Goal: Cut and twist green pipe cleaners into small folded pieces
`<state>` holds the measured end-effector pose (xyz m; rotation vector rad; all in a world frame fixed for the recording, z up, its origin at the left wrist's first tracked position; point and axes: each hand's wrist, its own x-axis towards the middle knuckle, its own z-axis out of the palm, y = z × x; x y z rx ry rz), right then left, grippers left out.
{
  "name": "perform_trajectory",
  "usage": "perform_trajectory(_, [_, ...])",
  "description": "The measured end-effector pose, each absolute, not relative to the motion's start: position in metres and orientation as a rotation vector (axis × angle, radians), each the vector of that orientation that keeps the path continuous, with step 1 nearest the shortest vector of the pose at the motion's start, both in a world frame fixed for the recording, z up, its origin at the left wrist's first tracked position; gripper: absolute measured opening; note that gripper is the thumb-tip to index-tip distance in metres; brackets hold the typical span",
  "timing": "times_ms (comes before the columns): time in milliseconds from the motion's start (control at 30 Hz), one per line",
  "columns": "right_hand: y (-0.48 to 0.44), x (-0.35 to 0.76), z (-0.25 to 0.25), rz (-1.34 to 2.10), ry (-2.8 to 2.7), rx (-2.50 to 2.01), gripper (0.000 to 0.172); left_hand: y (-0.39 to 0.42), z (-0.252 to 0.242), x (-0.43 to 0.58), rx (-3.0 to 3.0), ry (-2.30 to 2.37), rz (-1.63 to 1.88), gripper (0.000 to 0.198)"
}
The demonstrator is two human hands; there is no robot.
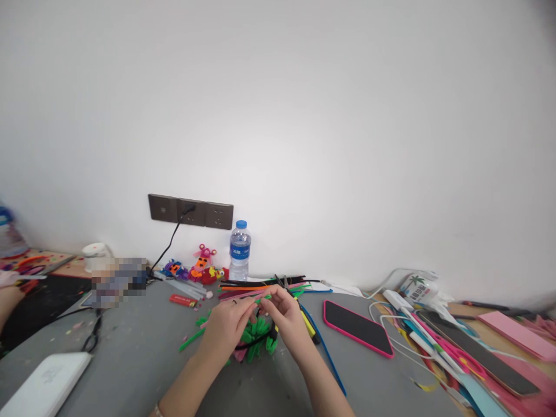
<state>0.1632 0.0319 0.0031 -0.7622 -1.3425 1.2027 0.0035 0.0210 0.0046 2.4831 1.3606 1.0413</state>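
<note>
A short green pipe cleaner (263,299) is pinched between the fingertips of my left hand (232,321) and my right hand (282,313), which meet over the grey table. Just below them lies a pile of bent green pipe cleaners (254,333), partly covered by my hands. A yellow and black tool (309,325) rests beside my right wrist; its kind is hard to make out. Behind the fingers lie straight pipe cleaners in black, orange, pink and green (243,288). A blue pipe cleaner (328,350) curves past my right forearm.
A water bottle (240,252) stands against the wall beside small pipe-cleaner figures (202,266). A red lighter (182,300) lies left. To the right are a pink-edged phone (358,328), white cables and craft supplies. A white power bank (47,382) sits front left. Another person's hand (9,289) shows far left.
</note>
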Motion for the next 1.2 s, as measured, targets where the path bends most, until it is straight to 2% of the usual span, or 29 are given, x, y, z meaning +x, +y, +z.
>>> perform_trajectory(300, [0.0306, 0.1625, 0.0029, 1.18, -1.372, -0.742, 0.018, 0.0181, 0.006, 0.0047, 2.373, 1.385, 1.082, 0.026])
perform_trajectory(833, [0.0297, 0.1611, 0.0021, 1.158, -1.421, -0.772, 0.02, 0.0193, 0.0089, 0.0039, 2.33, 1.387, 0.986, 0.028])
perform_trajectory(1200, [0.0304, 0.1626, -0.001, 1.142, -1.444, -0.795, 0.019, 0.021, 0.0075, 0.0019, 2.306, 1.3, 1.081, 0.031])
